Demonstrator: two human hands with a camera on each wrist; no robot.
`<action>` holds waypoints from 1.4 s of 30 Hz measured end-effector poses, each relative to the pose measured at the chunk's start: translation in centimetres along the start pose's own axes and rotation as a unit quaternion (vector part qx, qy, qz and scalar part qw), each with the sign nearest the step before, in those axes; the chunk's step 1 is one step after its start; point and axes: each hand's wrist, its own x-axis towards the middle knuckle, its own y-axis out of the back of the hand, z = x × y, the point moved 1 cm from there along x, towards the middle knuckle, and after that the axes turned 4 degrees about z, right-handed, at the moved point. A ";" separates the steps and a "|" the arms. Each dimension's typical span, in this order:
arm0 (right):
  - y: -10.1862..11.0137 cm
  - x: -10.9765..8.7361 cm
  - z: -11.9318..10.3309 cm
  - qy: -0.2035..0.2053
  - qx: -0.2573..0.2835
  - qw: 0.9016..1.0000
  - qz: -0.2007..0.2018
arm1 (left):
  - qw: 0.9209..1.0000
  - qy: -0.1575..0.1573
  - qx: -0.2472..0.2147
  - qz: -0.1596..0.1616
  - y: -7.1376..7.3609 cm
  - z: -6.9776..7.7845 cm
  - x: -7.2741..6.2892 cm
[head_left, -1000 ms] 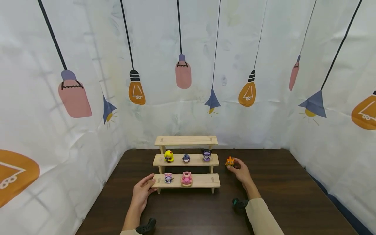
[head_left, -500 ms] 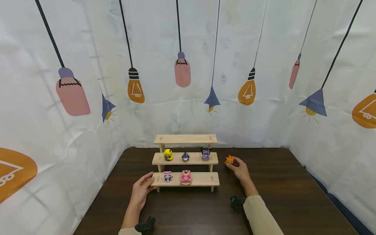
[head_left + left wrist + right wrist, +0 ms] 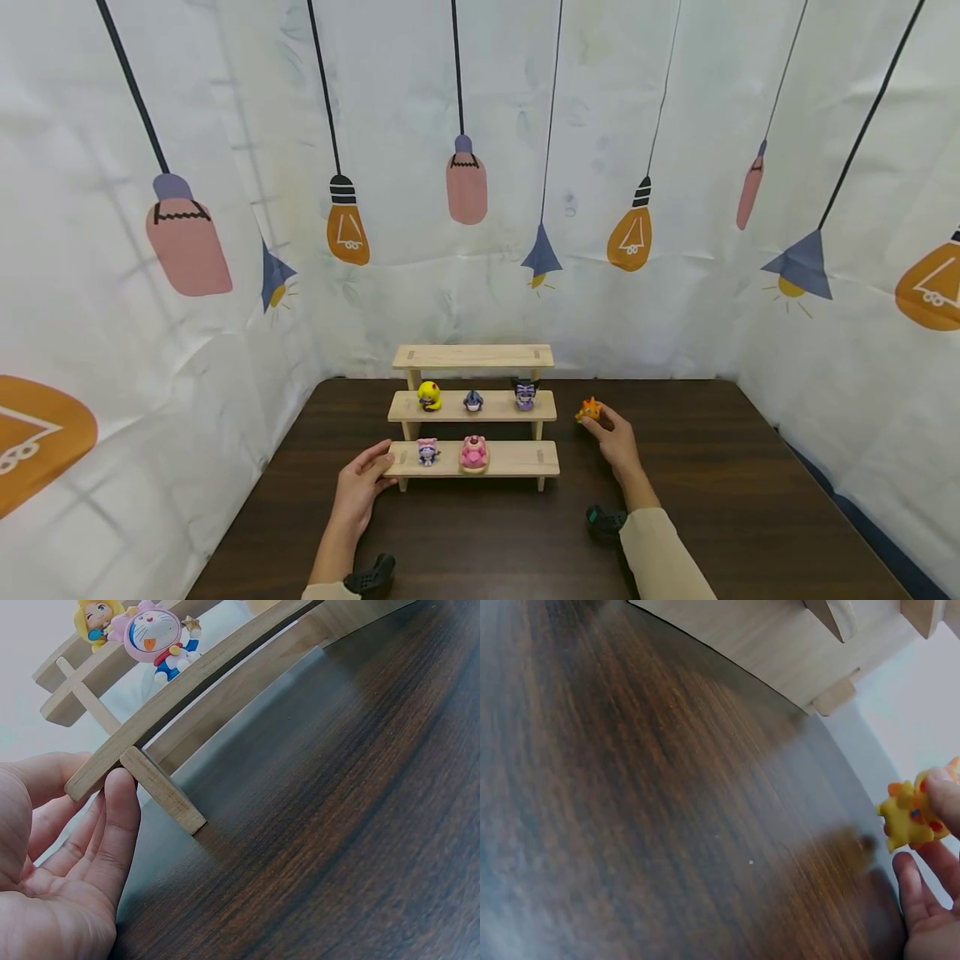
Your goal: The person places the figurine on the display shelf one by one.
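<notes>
My left hand (image 3: 358, 492) grips the left end of the lowest step of a three-step wooden display stand (image 3: 517, 458); in the left wrist view the fingers (image 3: 120, 810) curl under the board's end. To the right of the stand, my right hand (image 3: 617, 437) pinches a small orange-and-yellow figurine (image 3: 588, 410) between thumb and fingers. The right wrist view shows the figurine's yellow side (image 3: 907, 817), held above the table with its reflection beneath. On the lowest step stand a pink-hooded cat figurine (image 3: 427, 452) and a pink bear figurine (image 3: 474, 454).
A yellow-haired figurine (image 3: 429, 396), a small blue figurine (image 3: 473, 401) and a purple-and-black figurine (image 3: 525, 395) stand along the middle step. The top step (image 3: 472, 357) rises behind. Dark wood tabletop (image 3: 720, 467) surrounds the stand, and lamp-patterned curtains (image 3: 480, 292) hang behind it.
The orange-and-yellow figurine has tilted and turned slightly in my right hand's fingers. My left hand keeps its grip on the stand, and the other figurines stay in place.
</notes>
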 end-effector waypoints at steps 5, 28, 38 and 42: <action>0.3 -0.3 0.1 -0.008 0.007 1.000 0.003 | 1.000 -0.001 -0.006 -0.001 -0.1 0.0 -0.2; 0.9 -2.3 0.7 -0.047 0.081 0.996 -0.010 | 1.000 -0.002 -0.009 0.003 -0.1 0.1 -0.1; 1.2 -3.7 0.6 -0.060 0.149 0.987 -0.031 | 1.000 0.004 -0.001 0.000 -0.2 0.0 0.1; 1.3 -3.8 0.3 -0.051 0.163 0.985 -0.038 | 1.000 0.004 0.002 0.002 -0.1 0.1 0.1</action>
